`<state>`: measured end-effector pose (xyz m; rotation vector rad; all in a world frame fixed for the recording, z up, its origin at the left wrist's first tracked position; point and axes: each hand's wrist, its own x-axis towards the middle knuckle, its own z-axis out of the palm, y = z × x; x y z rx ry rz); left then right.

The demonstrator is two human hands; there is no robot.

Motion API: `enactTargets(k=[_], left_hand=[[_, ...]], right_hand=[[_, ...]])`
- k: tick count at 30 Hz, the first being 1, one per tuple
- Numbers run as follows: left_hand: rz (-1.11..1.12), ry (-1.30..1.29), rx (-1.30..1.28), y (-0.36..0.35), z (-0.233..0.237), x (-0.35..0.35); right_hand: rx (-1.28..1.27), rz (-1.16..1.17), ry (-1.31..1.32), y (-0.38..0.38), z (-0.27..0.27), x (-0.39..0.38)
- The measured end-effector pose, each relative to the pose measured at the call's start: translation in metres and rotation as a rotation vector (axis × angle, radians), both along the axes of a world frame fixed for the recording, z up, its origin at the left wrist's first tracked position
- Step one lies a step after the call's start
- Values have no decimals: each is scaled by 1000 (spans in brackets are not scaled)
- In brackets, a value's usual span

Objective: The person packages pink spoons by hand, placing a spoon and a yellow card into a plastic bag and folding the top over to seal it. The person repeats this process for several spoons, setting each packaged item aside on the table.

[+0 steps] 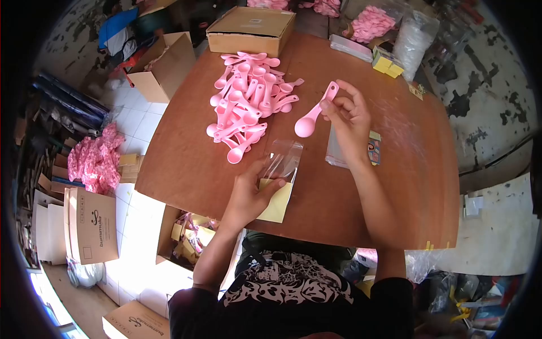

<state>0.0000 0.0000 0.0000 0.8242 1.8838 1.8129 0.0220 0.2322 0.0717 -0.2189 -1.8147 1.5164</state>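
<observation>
Between the fingers of my right hand (351, 116) is a pink measuring spoon (305, 125), held by its handle above the table with the bowl pointing down and left. My left hand (249, 195) grips a clear plastic bag (285, 158) with a yellow card (275, 206) inside its lower part; the bag's upper end points away from me. Beyond the bag lies a heap of pink spoons (248, 99). Partly hidden behind my right wrist are a stack of clear bags (337, 150) and a printed card (374, 148).
A closed cardboard box (251, 28) stands at the back of the brown table (316, 198). Yellow card stacks (388, 62) and a plastic roll (416, 42) sit at the back right. An open box (169, 240) of packed items is below the table's left edge. Someone in blue (117, 28) is behind.
</observation>
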Motion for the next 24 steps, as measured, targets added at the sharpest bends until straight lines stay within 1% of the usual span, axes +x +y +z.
enactTargets(k=[2, 3, 5, 7, 9, 11, 12, 14, 15, 17, 18, 22, 24], left_hand=[[-21, 4, 72, 5, -1, 2], [-33, 29, 61, 8, 2, 0], [-34, 72, 131, 14, 6, 7], [-48, 22, 117, 16, 14, 12], [-54, -18, 100, 15, 16, 11], [-47, -26, 77, 15, 16, 11], [-45, -27, 75, 16, 15, 11], [-36, 51, 164, 18, 14, 10], [-34, 51, 163, 18, 14, 9], [1, -64, 177, 18, 15, 6], [86, 84, 184, 22, 17, 7], [80, 19, 90, 19, 15, 3], [103, 64, 145, 21, 18, 5]], right_hand=[[13, 60, -86, -7, 9, 13], [3, 50, -60, -6, 7, 15], [32, 87, -89, -5, 4, 22], [14, 94, -108, -9, 6, 27], [-5, 159, -156, -13, 5, 28], [10, 182, -120, -20, -5, 27], [58, 188, -131, -25, -8, 29], [151, 174, -127, -33, -12, 29], [150, 177, -127, -37, -13, 29], [318, 141, -92, -44, -12, 31], [358, 140, -99, -45, -12, 32], [418, 90, -39, -49, -8, 36], [737, 100, 33, -44, -7, 41]])
